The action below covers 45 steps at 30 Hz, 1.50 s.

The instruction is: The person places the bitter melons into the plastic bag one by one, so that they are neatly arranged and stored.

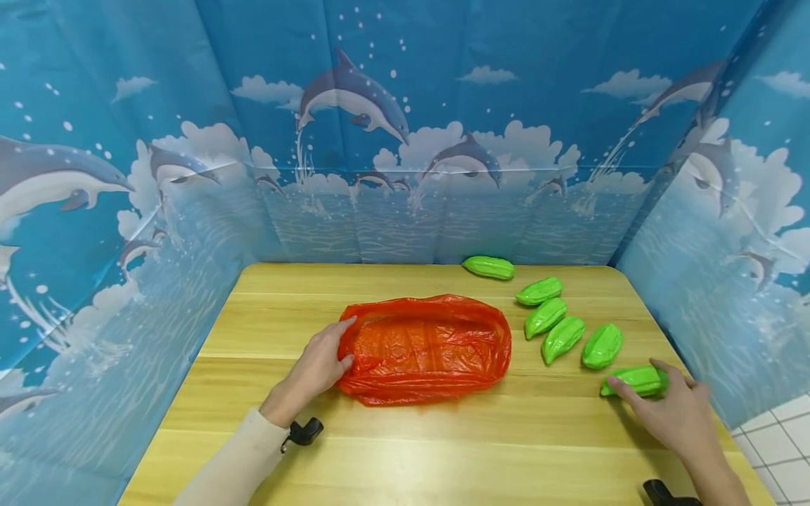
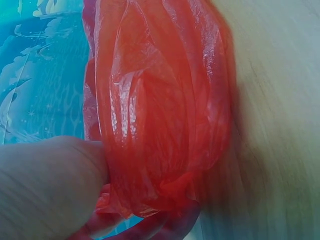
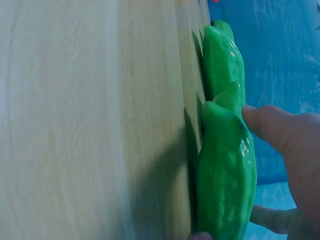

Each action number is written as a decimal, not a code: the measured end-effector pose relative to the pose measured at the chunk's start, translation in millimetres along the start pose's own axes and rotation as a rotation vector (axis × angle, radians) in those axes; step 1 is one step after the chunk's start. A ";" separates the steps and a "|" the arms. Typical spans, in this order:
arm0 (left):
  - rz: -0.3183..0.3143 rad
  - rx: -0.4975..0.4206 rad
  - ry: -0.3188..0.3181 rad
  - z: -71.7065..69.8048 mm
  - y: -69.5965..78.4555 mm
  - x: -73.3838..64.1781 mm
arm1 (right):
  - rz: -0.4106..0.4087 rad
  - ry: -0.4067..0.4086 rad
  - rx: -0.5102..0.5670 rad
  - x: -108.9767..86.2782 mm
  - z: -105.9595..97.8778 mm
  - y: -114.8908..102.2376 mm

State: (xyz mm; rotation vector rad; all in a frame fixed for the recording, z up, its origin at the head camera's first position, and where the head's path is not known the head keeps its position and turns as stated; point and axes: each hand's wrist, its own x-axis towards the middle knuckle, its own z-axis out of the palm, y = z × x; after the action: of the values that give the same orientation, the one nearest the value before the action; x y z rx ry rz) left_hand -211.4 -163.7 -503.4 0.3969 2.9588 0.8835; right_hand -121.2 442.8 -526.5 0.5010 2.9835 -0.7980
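Note:
A red plastic bag (image 1: pixel 424 344) lies spread with its mouth wide on the wooden table. My left hand (image 1: pixel 319 357) grips its left end; in the left wrist view, some fingers (image 2: pixel 175 222) show through the thin red film. At the table's right side my right hand (image 1: pixel 680 411) holds a bright green, ridged bitter melon (image 1: pixel 639 380) by its sides, thumb on the near side. The right wrist view shows this melon (image 3: pixel 227 172) lying along the tabletop with fingertips on both sides of it.
Several more bitter melons sit right of the bag, the nearest one (image 1: pixel 602 346) just beyond my right hand. Another melon (image 1: pixel 489 267) lies at the table's back edge. Blue dolphin-print curtains (image 1: pixel 405 211) enclose the table (image 1: pixel 405 464) at the back and sides.

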 end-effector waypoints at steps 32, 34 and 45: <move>0.010 0.020 -0.003 -0.3 0.1 -1.4 | -0.119 0.158 0.165 11.2 9.5 2.2; 0.011 0.018 -0.006 0.1 -0.2 -1.2 | -0.146 0.177 0.176 9.7 10.2 -0.9; 0.012 0.016 -0.006 1.5 1.0 0.7 | -0.201 0.169 0.207 2.3 2.0 -19.6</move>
State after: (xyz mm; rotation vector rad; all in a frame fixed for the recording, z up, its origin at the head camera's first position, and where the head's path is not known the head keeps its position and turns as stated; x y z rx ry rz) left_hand -211.7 -161.9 -504.1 0.4179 2.9624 0.8592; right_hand -129.6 426.5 -518.9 0.2876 3.1604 -1.1443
